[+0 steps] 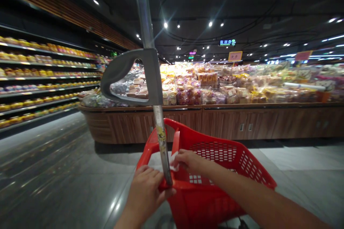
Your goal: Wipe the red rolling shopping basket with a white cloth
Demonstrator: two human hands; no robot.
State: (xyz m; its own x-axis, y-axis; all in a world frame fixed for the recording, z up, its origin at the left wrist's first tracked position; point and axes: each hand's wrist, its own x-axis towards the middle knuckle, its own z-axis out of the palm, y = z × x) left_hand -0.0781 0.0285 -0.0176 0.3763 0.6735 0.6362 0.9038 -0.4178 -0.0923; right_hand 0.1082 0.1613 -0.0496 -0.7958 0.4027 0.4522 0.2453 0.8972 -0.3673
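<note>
A red plastic shopping basket trolley [215, 200] with slotted walls stands before me. From its near left rim rises a metal pole [161, 134], its yellowish label worn, with a grey loop handle [155, 78] partway up. My left hand [146, 191] is closed round the red rim at the foot of the pole, thumb towards the basket. My right hand [188, 161] reaches over the basket, just right of the pole, its fingers pinched together. Between those fingers shows a small white tissue-like piece [174, 160], partly hidden by the hand.
Beyond the basket runs a wood-panelled display counter [177, 121] heaped with packaged bread and snacks [188, 87]. Tall shelves [48, 65] with rows of packaged goods line the left side. Grey tiled floor [67, 171] stretches around the trolley. A price sign [235, 56] stands above the counter.
</note>
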